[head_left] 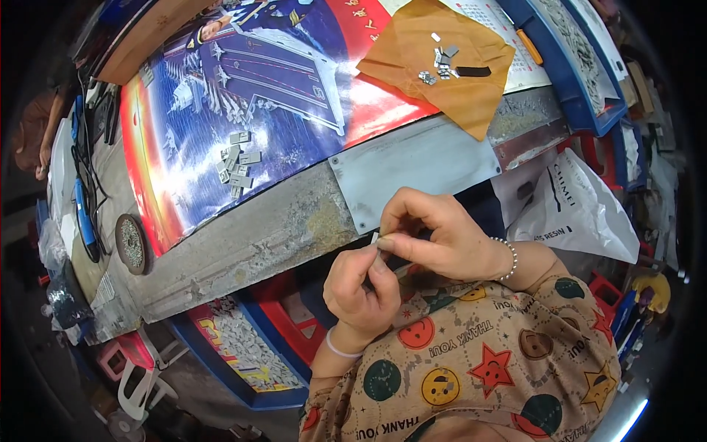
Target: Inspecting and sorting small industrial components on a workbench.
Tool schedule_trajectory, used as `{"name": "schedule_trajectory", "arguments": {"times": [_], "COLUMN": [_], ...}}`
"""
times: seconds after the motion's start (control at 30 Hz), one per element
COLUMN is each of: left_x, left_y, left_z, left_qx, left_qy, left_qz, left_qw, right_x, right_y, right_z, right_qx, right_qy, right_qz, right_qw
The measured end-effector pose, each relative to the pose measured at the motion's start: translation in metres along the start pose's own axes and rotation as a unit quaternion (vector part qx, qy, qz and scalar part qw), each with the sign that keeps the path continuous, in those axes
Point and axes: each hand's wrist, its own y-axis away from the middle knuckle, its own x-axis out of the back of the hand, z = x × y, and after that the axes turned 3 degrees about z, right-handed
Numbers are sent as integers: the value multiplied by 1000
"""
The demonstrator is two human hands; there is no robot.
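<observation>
Close together in front of my body, both hands are raised at the table's near edge. Fingertips of my left hand [359, 293] and my right hand [434, 234] pinch one small whitish piece [375, 238]; most of it is hidden, so its kind cannot be made out. Just beyond my hands is a smooth grey metal plate [416, 177] with screws at its corners. A loose pile of small grey rectangular parts [236, 168] lies on a glossy poster [272, 96] farther left. On brown paper [471, 103] at the far right sit several tiny metal pieces [444, 66] and a black strip [473, 71].
A round brown dish [131, 247] of tiny parts stands at the left, near a blue-handled tool [84, 221] with a black cord. Blue bins hold many small pieces, one below the table [274, 404] and one at far right [571, 88]. A white plastic bag [593, 210] lies right of me.
</observation>
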Motion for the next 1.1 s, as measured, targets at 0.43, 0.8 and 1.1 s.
{"name": "schedule_trajectory", "arguments": {"times": [0.43, 0.8, 1.1], "left_x": [3, 7, 9], "left_y": [-8, -22, -25], "left_z": [-1, 16, 18], "left_qx": [3, 343, 384], "left_qy": [99, 249, 311], "left_qz": [-30, -30, -14], "left_qw": [995, 905, 869], "right_x": [1, 0, 0], "right_y": [-3, -9, -8], "right_z": [8, 19, 18], "right_qx": [-105, -143, -161], "right_qy": [-301, -348, -369], "right_qz": [-36, -54, -64], "right_qw": [947, 925, 913]}}
